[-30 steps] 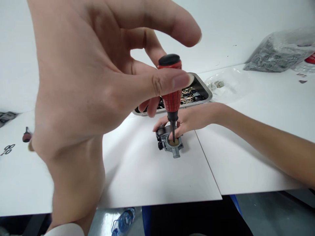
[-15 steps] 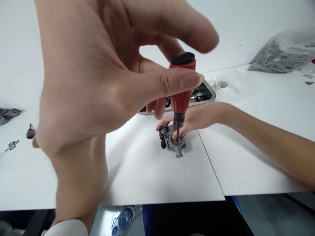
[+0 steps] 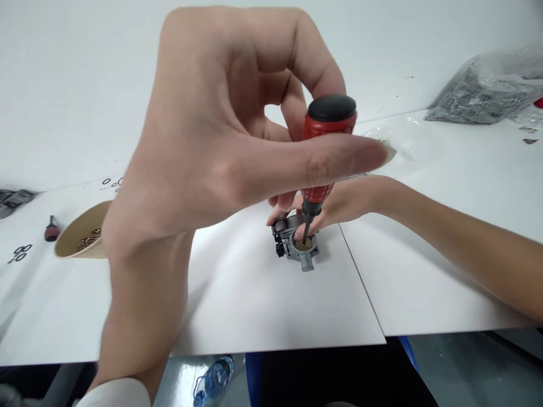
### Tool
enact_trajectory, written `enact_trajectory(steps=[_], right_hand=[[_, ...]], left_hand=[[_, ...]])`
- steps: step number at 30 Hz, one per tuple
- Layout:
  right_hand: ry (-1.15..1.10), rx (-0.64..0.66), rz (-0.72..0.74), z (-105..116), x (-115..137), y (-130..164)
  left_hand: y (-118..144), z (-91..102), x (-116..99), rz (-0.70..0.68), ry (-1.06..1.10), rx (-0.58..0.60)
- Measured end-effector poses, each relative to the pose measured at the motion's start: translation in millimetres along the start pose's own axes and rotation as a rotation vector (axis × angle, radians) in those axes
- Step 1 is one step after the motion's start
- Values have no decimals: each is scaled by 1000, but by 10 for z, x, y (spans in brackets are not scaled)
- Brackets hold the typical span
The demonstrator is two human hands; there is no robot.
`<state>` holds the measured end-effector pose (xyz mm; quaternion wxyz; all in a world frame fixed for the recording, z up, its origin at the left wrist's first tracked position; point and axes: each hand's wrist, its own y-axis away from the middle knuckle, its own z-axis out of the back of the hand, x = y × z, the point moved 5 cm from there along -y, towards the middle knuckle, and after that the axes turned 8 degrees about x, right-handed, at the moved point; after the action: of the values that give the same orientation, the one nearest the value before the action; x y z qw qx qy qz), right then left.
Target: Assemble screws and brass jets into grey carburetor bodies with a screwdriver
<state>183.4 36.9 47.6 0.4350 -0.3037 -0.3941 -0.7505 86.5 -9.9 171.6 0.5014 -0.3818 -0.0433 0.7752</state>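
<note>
Left hand (image 3: 220,141) pinches the red screwdriver (image 3: 324,152) upright, tip in the brass fitting of the carb body (image 3: 294,243) – right hand (image 3: 335,203) clamps it to the counter (image 3: 254,294) – fastener prob. not fully seated.

Screwdriver (image 3: 324,152): red knurled plastic grip w/ matt black cap, dark metal shaft. Carb-like body (image 3: 294,246): dull grey cast metal, rough, brass-looking insert. Table (image 3: 263,299) smooth matt white sheets. At 9 o'clock, tan paper cup (image 3: 80,234); at 2 o'clock, glossy crinkled plastic bag (image 3: 487,90).
</note>
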Motion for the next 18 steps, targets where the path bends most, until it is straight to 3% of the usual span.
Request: enact_trajectory(steps=[5, 13, 18], right_hand=[[-66, 69, 28, -34, 4, -20], [-18, 50, 53, -8, 32, -6], [-10, 21, -19, -17, 57, -5]], left_hand=[[78, 25, 16, -152, 89, 33], [97, 78, 20, -157, 201, 160], [102, 32, -35, -143, 56, 128]])
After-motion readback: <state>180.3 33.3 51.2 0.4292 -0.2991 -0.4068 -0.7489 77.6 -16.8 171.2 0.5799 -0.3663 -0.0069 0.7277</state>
